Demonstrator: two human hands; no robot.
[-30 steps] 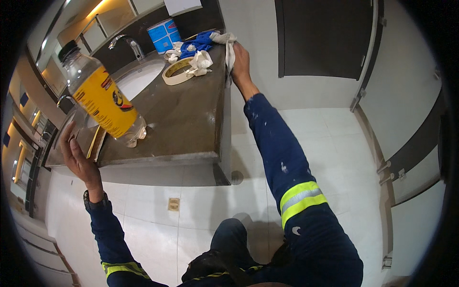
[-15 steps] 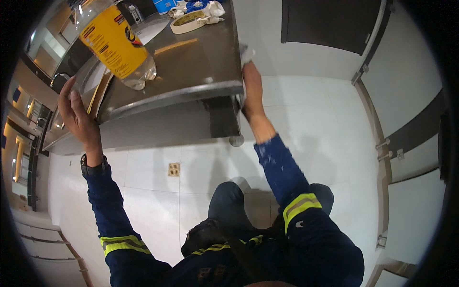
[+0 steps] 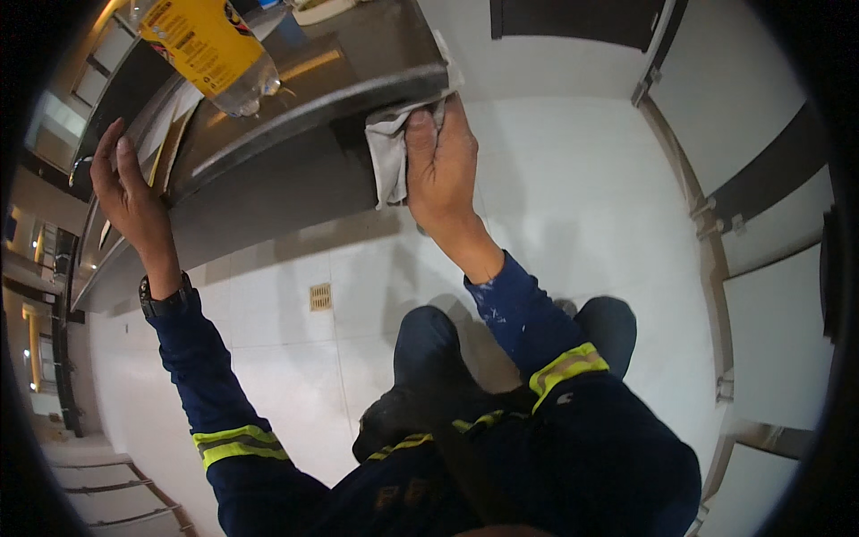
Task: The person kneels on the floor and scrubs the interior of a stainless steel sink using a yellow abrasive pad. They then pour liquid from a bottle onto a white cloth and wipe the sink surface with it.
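My right hand [image 3: 441,170] presses a grey-white cloth [image 3: 390,148] against the near corner and front edge of a steel countertop [image 3: 340,63]. The cloth hangs down over the edge beside my thumb. My left hand [image 3: 128,192] rests with fingers spread on the countertop's left front edge, holding nothing. A clear plastic bottle with a yellow label [image 3: 210,49] stands on the counter between the two hands, nearer the left one.
Below the counter lies a white tiled floor with a small square drain [image 3: 319,296]. My bent knees [image 3: 429,340] are over the floor. A dark door and grey cabinet panels [image 3: 761,188] stand on the right. A pale object sits at the counter's far edge.
My right hand has dragged the cloth from the far side of the counter back to its near corner. The view has dropped lower, below the counter edge. My left hand stays on the left edge.
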